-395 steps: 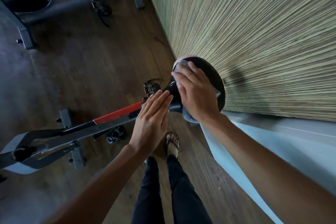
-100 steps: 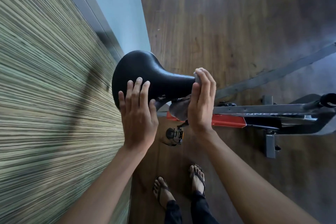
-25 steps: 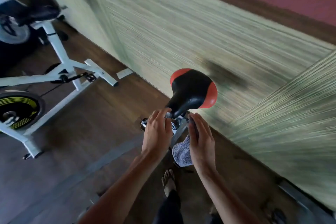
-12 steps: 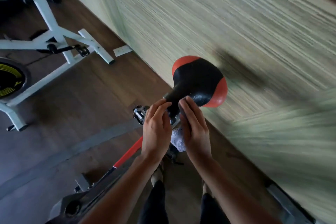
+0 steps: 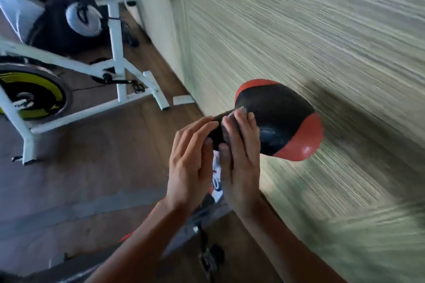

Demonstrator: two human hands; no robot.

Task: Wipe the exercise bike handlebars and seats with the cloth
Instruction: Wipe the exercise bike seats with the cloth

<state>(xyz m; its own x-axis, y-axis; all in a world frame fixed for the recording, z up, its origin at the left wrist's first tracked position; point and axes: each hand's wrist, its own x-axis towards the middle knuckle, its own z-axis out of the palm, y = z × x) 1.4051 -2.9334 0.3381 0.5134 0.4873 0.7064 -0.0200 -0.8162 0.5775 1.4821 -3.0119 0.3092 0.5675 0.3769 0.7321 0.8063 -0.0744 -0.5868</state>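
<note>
The right hand (image 5: 241, 163) lies over the narrow nose of the seat (image 5: 280, 122), fingers across the top and thumb tucked underneath, with the cloth (image 5: 216, 174) pinched against the nose. A grey edge of the cloth shows past the fingertips, and a pale fold hangs just below the thumb, between the two hands. The left hand (image 5: 188, 167) is just beside the right, its fingers straight and together, tips touching the near side of the nose and holding nothing. Beyond the grip the seat widens into a black pad with red patches at its back corners, close to the striped wall (image 5: 322, 30). Below the wrists a pedal (image 5: 210, 257) shows, blurred. Well off to the left of the hands a white bike (image 5: 115, 53) stands on the floor (image 5: 92, 167).
</note>
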